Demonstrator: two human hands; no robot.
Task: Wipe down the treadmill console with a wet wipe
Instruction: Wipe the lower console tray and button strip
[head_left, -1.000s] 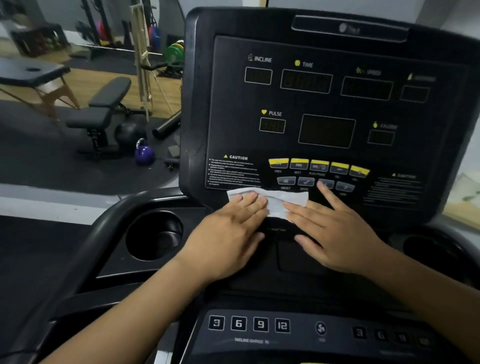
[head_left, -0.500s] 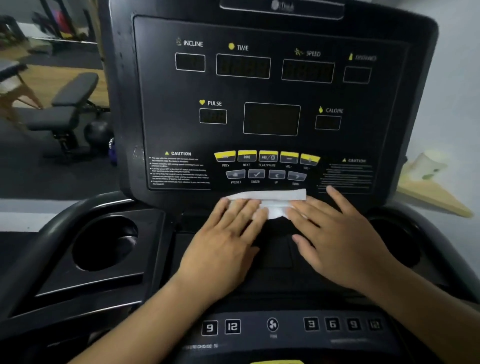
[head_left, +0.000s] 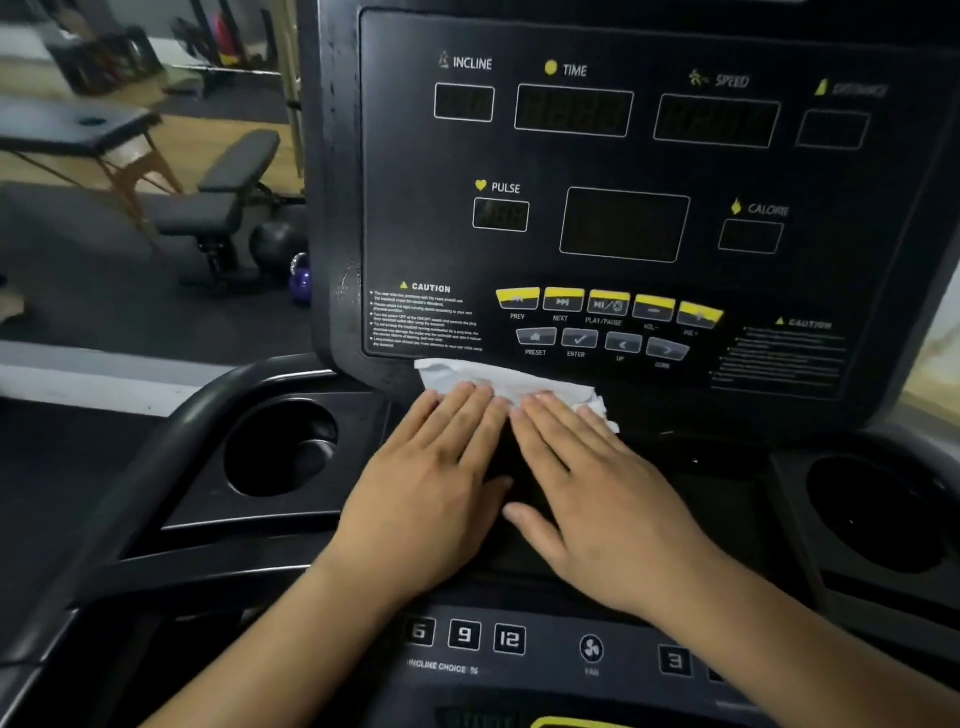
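Two flat hands, one wipe, bottom edge of the panel

One crumpled white wet wipe (head_left: 498, 382) sits pinned at the near lower edge of the black plastic treadmill console (head_left: 410, 171), just under the four grey buttons (head_left: 579, 339). The left hand (head_left: 431, 499) and right hand (head_left: 602, 499) lie side by side on it, fingers straight and pressing, gripping nothing (flat palms spread the pressure, I'd guess). Also counted: five yellow buttons (head_left: 608, 301) and two round black cup holders (head_left: 280, 447), one left, one right.
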